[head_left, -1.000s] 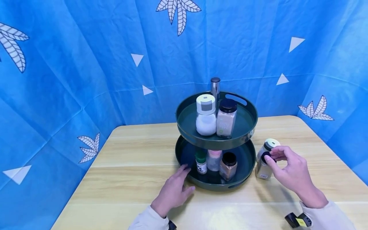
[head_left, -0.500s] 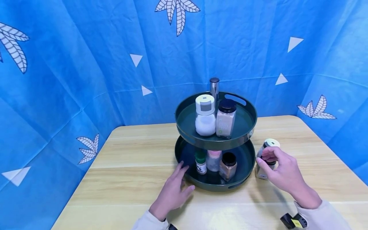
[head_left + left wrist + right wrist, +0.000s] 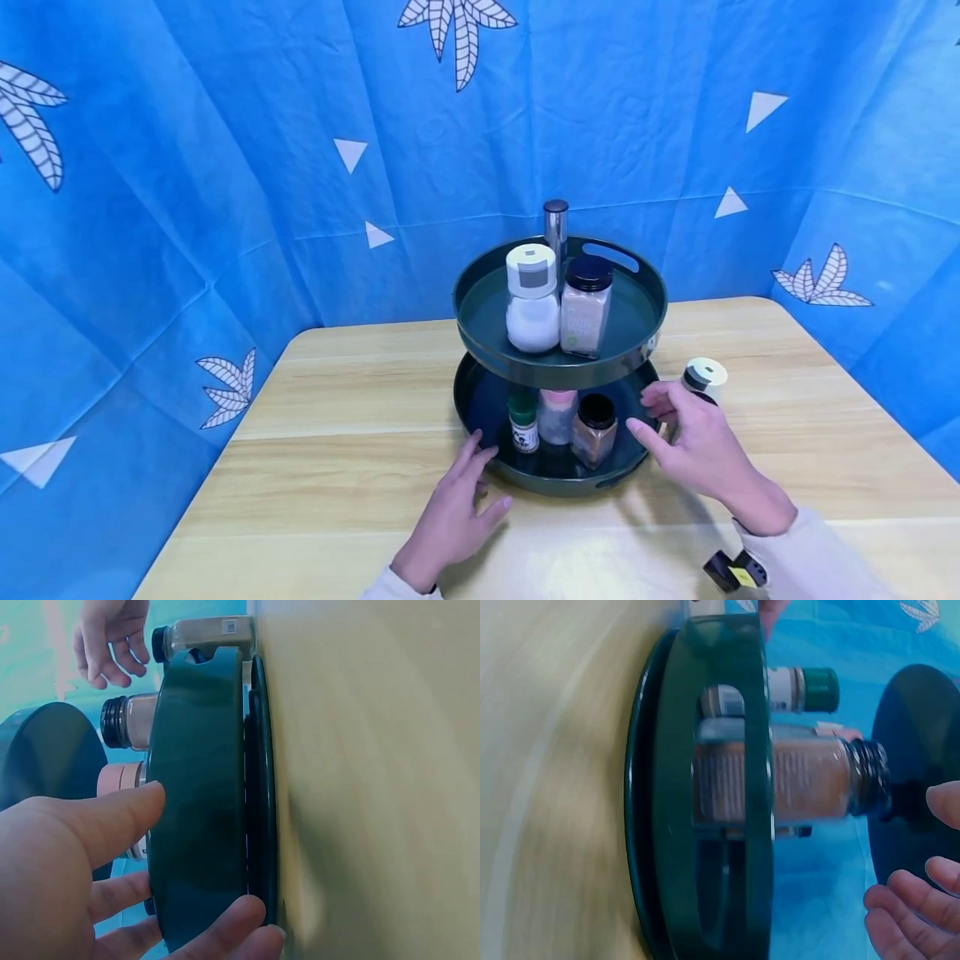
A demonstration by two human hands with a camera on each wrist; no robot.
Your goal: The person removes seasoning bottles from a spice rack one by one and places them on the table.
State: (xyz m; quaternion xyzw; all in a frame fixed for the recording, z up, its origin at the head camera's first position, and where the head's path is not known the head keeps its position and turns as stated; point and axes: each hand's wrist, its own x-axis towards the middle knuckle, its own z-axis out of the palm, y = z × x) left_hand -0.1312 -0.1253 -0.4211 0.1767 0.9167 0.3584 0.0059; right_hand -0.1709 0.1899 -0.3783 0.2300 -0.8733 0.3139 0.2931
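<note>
Open, empty left hand (image 3: 453, 517) and right hand (image 3: 697, 454) flank a tiered tray (image 3: 562, 375) already holding jars (image 3: 534, 323); two bottles (image 3: 707, 372) remain beyond the right.

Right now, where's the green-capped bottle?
In the head view, the green-capped bottle stands on the lower tray, just left of the pink-lidded jar.

L fingers (image 3: 229, 924) spread, R fingers (image 3: 922, 901) slightly bent w/ thumb (image 3: 946, 804) apart

No text legible; blurred print on green-capped bottle (image 3: 525, 437), upper black-lidded jar (image 3: 584, 320), sticker (image 3: 229, 627) of tabletop jar (image 3: 196, 634).
</note>
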